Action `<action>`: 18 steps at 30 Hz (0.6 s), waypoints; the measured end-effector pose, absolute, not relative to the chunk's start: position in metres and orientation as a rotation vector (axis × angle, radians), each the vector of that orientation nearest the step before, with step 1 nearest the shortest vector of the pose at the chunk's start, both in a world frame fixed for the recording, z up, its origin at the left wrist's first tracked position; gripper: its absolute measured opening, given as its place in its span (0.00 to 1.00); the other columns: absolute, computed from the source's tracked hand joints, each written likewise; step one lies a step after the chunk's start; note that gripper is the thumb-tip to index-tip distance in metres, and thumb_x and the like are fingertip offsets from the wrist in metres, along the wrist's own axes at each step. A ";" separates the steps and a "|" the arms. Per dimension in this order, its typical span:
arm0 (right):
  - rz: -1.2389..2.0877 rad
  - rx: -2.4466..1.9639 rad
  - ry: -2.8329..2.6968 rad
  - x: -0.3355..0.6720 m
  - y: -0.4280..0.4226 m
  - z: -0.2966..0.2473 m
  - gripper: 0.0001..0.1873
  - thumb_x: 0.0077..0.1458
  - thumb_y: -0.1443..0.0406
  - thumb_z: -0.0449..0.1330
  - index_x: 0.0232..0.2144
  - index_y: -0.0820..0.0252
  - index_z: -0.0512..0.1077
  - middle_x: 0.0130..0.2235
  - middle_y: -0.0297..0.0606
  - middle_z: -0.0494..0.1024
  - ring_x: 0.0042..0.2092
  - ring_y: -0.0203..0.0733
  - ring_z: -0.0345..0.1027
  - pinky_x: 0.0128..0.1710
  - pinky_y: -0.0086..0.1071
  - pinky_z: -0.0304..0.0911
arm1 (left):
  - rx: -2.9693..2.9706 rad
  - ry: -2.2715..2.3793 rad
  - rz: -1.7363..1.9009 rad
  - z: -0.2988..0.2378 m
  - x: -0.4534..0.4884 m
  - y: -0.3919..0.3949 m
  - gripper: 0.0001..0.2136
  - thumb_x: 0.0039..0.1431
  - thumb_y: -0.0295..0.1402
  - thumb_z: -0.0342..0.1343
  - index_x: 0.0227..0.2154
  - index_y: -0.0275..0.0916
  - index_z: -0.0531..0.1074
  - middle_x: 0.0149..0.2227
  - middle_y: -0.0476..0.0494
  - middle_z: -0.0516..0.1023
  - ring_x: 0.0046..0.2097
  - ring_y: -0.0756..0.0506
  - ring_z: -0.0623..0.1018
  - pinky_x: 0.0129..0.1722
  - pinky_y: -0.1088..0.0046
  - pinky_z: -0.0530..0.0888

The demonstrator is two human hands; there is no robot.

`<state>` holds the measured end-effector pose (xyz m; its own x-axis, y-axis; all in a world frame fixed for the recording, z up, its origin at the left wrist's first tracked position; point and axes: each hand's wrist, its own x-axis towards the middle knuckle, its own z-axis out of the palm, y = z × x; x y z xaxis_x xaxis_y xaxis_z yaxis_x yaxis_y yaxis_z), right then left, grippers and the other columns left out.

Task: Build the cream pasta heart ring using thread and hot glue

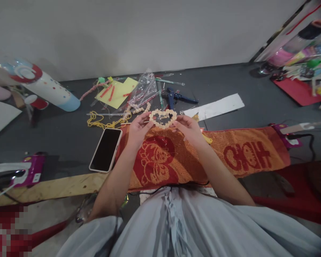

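Between my two hands is a cream-coloured, heart-shaped ring (pixel 164 125) with a bumpy, beaded-looking outline and an open middle. My left hand (pixel 139 125) pinches its left side, and my right hand (pixel 188 127) pinches its right side. Both hands are over the far edge of an orange and red patterned towel (pixel 219 150). Close beyond the heart lie blue-handled pliers (pixel 171 98) and a crumpled clear plastic bag (pixel 144 87). Yellow cord (pixel 96 121) lies in loops left of my left hand. A yellow-handled tool (pixel 208 139), partly hidden, rests beside my right forearm.
A phone (pixel 106 150) lies left of the towel. Behind it stand a tilted-looking white and blue bottle (pixel 53 87) and a yellow paper sheet (pixel 116 94). A white strip (pixel 219 107) lies right of the pliers. Purple power sockets (pixel 33 171) sit at the left, with cables.
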<state>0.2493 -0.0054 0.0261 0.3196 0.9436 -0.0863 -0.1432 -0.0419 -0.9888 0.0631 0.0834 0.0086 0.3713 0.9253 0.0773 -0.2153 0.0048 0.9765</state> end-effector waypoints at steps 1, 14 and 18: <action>1.061 -1.291 -0.839 0.250 -0.005 0.027 0.20 0.45 0.51 0.69 0.36 0.55 0.73 0.36 0.37 0.80 0.38 0.41 0.77 0.36 0.35 0.74 | 1.244 0.753 1.036 0.008 0.063 0.083 0.24 0.46 0.43 0.70 0.46 0.41 0.75 0.45 0.41 0.81 0.51 0.40 0.80 0.44 0.69 0.79; 1.049 -1.343 -0.979 0.265 -0.005 0.045 0.23 0.51 0.47 0.64 0.47 0.48 0.77 0.43 0.36 0.82 0.42 0.41 0.76 0.41 0.36 0.75 | 1.288 0.763 1.022 0.006 0.063 0.081 0.22 0.46 0.41 0.70 0.45 0.42 0.76 0.46 0.42 0.80 0.49 0.45 0.79 0.48 0.69 0.78; 1.082 -1.392 -0.929 0.267 0.001 0.043 0.19 0.51 0.49 0.65 0.39 0.53 0.80 0.34 0.37 0.82 0.36 0.38 0.75 0.35 0.32 0.72 | 1.291 0.773 0.996 0.009 0.065 0.078 0.21 0.46 0.39 0.71 0.44 0.42 0.77 0.46 0.43 0.81 0.48 0.46 0.79 0.49 0.69 0.77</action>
<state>0.2665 0.0012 0.0431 0.2782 0.9543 -0.1093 -0.0359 -0.1033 -0.9940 0.0645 0.0778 0.0086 0.3990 0.9143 0.0695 -0.1591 -0.0056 0.9873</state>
